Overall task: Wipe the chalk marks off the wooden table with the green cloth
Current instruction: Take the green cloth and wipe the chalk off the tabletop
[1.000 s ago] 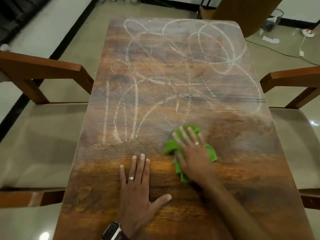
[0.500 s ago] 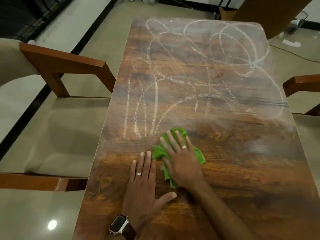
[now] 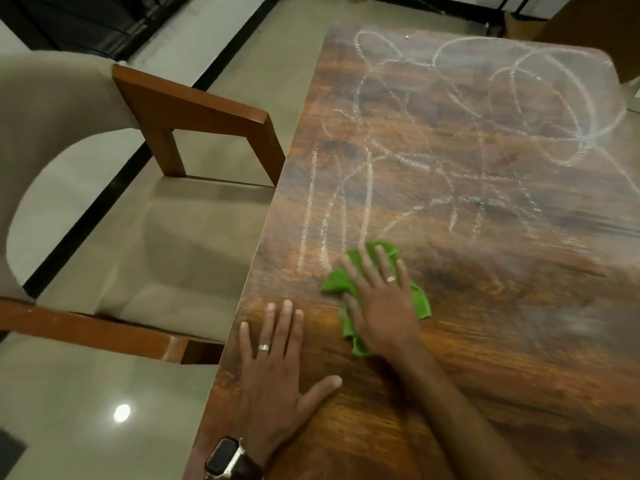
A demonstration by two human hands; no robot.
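Dim, warm indoor light covers the scene. A small round lamp reflection (image 3: 122, 412) glares white on the glossy beige tiled floor (image 3: 104, 427). The dark brown wooden worktop (image 3: 485, 341) carries a pale sheen across its far right part, where the grain smears with motion blur. Wide-angle distortion bends the worktop edges and the beige padded wooden armchair (image 3: 62, 133) at left.

Bare wooden table (image 3: 485, 323) right of green cloth (image 3: 337, 282); left hand (image 3: 277, 368) flat, blocking near-left; armchair (image 3: 194, 109) beside left edge.
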